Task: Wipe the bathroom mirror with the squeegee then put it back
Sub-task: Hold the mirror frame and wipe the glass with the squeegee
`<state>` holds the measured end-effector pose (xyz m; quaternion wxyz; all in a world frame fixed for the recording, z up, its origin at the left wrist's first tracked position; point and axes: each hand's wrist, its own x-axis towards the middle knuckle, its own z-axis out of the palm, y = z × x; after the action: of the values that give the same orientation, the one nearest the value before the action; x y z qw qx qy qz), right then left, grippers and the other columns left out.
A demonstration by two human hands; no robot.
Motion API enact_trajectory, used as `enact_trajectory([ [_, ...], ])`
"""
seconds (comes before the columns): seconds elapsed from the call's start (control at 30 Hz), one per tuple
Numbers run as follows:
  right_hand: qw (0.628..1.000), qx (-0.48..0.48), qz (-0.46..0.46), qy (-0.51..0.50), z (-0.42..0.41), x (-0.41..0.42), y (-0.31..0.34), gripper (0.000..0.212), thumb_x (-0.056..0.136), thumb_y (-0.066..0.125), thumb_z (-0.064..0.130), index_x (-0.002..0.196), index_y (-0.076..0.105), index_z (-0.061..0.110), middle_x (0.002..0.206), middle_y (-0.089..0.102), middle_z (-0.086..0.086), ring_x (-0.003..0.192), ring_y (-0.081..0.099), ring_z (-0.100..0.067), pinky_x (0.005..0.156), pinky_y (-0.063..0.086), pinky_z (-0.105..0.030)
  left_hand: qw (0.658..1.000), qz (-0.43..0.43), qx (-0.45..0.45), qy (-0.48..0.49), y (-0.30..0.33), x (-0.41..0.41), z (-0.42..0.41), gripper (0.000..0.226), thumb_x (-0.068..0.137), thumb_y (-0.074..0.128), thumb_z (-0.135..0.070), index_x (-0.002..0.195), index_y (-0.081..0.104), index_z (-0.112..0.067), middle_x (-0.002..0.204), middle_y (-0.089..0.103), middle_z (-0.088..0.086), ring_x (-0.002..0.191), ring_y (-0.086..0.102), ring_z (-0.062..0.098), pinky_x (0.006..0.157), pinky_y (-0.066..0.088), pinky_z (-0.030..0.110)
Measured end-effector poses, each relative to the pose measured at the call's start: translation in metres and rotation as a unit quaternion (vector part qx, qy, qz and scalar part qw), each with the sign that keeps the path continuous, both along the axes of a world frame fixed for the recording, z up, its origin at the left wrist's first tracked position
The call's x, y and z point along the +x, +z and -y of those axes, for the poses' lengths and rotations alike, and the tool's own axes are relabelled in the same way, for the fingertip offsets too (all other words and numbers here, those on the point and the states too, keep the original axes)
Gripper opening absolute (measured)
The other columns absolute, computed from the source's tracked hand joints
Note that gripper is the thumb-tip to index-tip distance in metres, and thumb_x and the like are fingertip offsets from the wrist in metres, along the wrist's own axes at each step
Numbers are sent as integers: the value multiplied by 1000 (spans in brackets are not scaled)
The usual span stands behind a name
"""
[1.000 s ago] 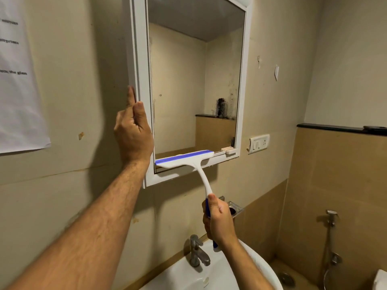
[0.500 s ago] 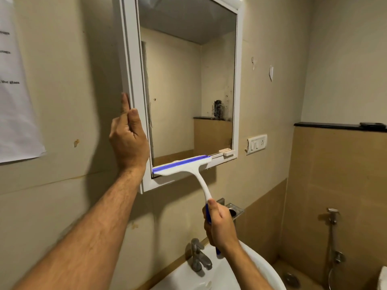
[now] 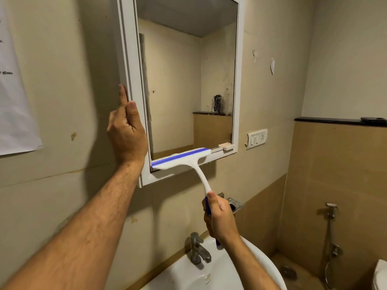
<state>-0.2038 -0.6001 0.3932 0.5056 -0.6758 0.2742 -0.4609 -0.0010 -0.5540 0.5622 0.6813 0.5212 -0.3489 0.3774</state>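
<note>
Squeegee (image 3: 181, 158) at mirror (image 3: 188, 80) bottom edge, seemingly touching glass.

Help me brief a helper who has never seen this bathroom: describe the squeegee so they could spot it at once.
Find the white-framed mirror on the beige wall above the sink. At the bottom edge of its glass lies the squeegee, its handle running down into the right hand. It alone is white with a blue blade strip and blue grip.

A home bathroom; a white-framed wall mirror (image 3: 184, 80) hangs above a white ceramic basin (image 3: 261, 266) with a grey metal tap (image 3: 198, 249); tan wall tiles (image 3: 335, 174); a chrome hand sprayer (image 3: 332, 210).
</note>
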Motion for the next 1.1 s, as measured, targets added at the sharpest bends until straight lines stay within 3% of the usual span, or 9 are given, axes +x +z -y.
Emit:
enact_trajectory([
  [0.17, 1000, -15, 14, -3, 4, 8, 23, 44, 100, 33, 44, 76, 49, 11, 52, 39, 1, 39, 32, -8, 40, 28, -22, 1000, 3, 5, 4, 0, 0, 0, 44, 105, 37, -36, 145, 44, -22, 81, 58, 16, 71, 38, 1, 68, 30, 12],
  [0.4, 999, 12, 31, 9, -3, 10, -11, 47, 98, 36, 46, 72, 48, 9, 51, 36, 0, 40, 29, -10, 40, 24, -22, 1000, 6, 1, -1, 0, 1, -1, 45, 104, 38, -36, 144, 46, -20, 81, 61, 16, 71, 41, 4, 70, 33, 14],
  [0.67, 997, 2, 79, 23, 5, 21, 48, 44, 100, 34, 44, 79, 50, 8, 52, 39, 0, 39, 32, -10, 41, 28, -23, 1000, -6, 9, -13, -1, -6, -4, 43, 105, 39, -33, 146, 43, -22, 84, 58, 13, 72, 41, 0, 70, 31, 12],
  [0.8, 998, 19, 57, 19, 3, 17, 25, 45, 99, 35, 45, 76, 49, 9, 53, 38, -3, 40, 31, -11, 43, 27, -26, 1000, -8, 14, -13, 0, -6, -4, 44, 105, 36, -38, 146, 42, -25, 85, 59, 11, 70, 42, 3, 67, 33, 15],
  [1.0, 996, -12, 86, 16, 9, 23, 67, 45, 98, 36, 46, 74, 51, 12, 53, 41, -1, 42, 35, -10, 42, 30, -25, 1000, 6, 16, -13, 1, -7, -5, 43, 105, 37, -32, 146, 42, -22, 94, 63, 10, 77, 49, 6, 65, 30, -1],
  [1.1, 994, -39, 101, 3, 13, 33, 94, 48, 98, 34, 49, 73, 52, 12, 53, 40, -3, 42, 36, -10, 42, 31, -26, 1000, 6, 12, -15, 1, -8, -6, 44, 105, 35, -36, 147, 41, -25, 99, 66, -1, 80, 52, 7, 68, 36, 12],
])
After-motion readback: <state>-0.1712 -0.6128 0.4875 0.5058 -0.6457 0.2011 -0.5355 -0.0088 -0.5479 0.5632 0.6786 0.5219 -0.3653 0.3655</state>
